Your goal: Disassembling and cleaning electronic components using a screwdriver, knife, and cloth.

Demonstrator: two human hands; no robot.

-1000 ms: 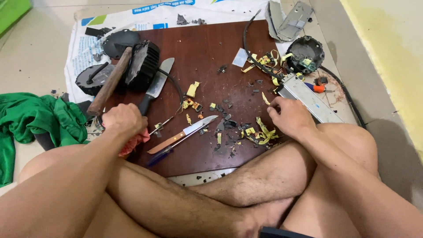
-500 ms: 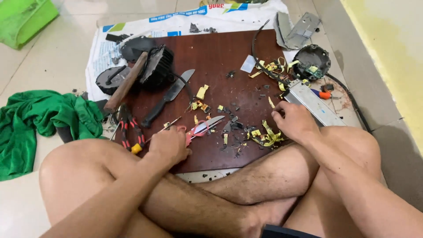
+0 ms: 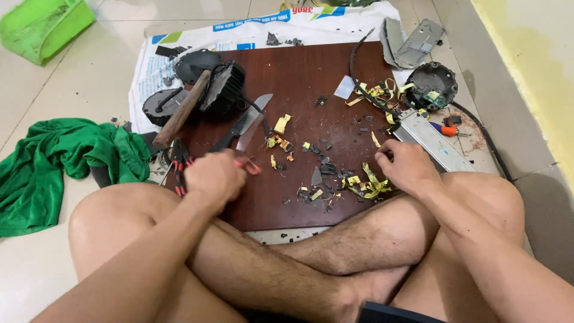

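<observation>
I sit cross-legged at a dark brown wooden board [image 3: 311, 78] on the floor. My left hand [image 3: 214, 176] is closed around the red handle of a knife [image 3: 250, 136] at the board's near left, its silver blade pointing away from me. A second, dark-handled knife [image 3: 236, 127] lies just beside that blade. My right hand [image 3: 403, 164] rests on the board's right side with its fingers curled, touching a heap of yellow scraps [image 3: 366, 182] next to a long silver metal box [image 3: 433, 140]. I see nothing gripped in that hand.
A wooden-handled hammer [image 3: 182, 110] leans on black round parts [image 3: 221, 90] at the far left. Red-handled pliers [image 3: 179, 164] lie by my left knee. A black round housing [image 3: 431, 84], a cable [image 3: 357, 60], a green cloth [image 3: 60, 155] and a green bin [image 3: 42, 27] surround the board.
My left hand moved right from the board's left edge to the red-handled knife and took hold of it. The blade now points away. My right hand stayed by the yellow scraps.
</observation>
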